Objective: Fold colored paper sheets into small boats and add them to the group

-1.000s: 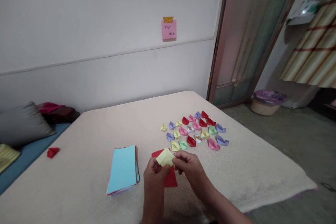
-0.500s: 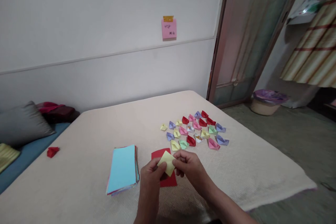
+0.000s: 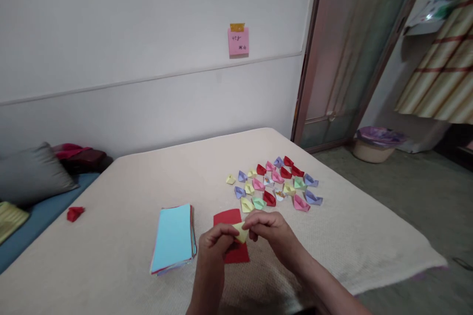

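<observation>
Both hands meet over a cream-covered table point(image 3: 129, 182), pinching a small yellow folded paper point(image 3: 240, 231) between them. My left hand point(image 3: 216, 244) grips its left side with curled fingers. My right hand point(image 3: 271, 233) pinches its right edge. Only a small corner of the yellow paper shows between the fingers. Under the hands lies a flat red sheet point(image 3: 230, 236). A stack of coloured paper point(image 3: 173, 237), light blue on top, lies just left of my left hand.
Several small folded paper boats point(image 3: 275, 184) in red, pink, yellow, purple and green sit grouped beyond my hands. A red paper scrap point(image 3: 74, 213) lies near the table's left edge. A grey cushion point(image 3: 31, 173) is at left; a pink note point(image 3: 238, 41) hangs on the wall.
The yellow paper was a larger visible flap held up a second ago; it has been folded down and lowered, and my fingers have closed over most of it.
</observation>
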Demonstrator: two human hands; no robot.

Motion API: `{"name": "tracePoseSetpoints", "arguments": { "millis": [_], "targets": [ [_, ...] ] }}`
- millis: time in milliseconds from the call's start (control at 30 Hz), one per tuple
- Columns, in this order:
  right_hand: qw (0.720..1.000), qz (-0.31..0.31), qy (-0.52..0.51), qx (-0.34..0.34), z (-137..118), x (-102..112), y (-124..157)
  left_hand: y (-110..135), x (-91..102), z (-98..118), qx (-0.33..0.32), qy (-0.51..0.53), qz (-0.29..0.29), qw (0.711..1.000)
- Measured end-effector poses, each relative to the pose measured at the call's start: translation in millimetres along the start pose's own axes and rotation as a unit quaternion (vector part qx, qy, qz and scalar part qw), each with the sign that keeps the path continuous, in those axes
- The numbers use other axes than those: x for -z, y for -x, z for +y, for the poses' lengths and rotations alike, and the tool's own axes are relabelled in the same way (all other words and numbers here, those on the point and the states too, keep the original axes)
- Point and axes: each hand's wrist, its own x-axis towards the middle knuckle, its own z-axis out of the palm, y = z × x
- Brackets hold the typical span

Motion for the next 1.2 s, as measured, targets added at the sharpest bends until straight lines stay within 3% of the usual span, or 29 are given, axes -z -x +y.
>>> {"name": "tracePoseSetpoints", "arguments": {
  "millis": [267,467,567,700,900,1033,1200],
  "targets": [
    [0.994,-0.022,0.100,0.034,-3.0,0.4,0.5,-4.3,-1.9,-5.4,-0.066,-0.031,-0.005,0.997],
    [0.999,-0.016,0.044,-0.010,-15.5,6.1,0.9,3.4,-5.8,3.0,-0.083,-0.022,-0.021,0.996],
    [0.997,-0.029,0.066,-0.031,-12.6,7.9,0.7,7.8,-8.1,7.2,-0.098,-0.053,-0.032,0.993],
    [0.985,-0.026,0.166,0.041,-4.9,6.0,1.4,9.4,-9.0,8.1,-0.131,-0.104,-0.026,0.985],
    [0.949,0.018,0.274,0.155,-3.6,0.7,4.6,9.1,-12.8,5.2,-0.133,-0.080,-0.022,0.988],
    [0.941,0.041,0.291,0.170,-4.0,-1.0,6.4,9.7,-15.1,3.9,-0.135,-0.073,-0.003,0.988],
    [0.952,0.028,0.263,0.153,-10.4,-3.0,7.9,10.5,-12.5,8.3,-0.122,-0.015,-0.014,0.992]
  ]
}}
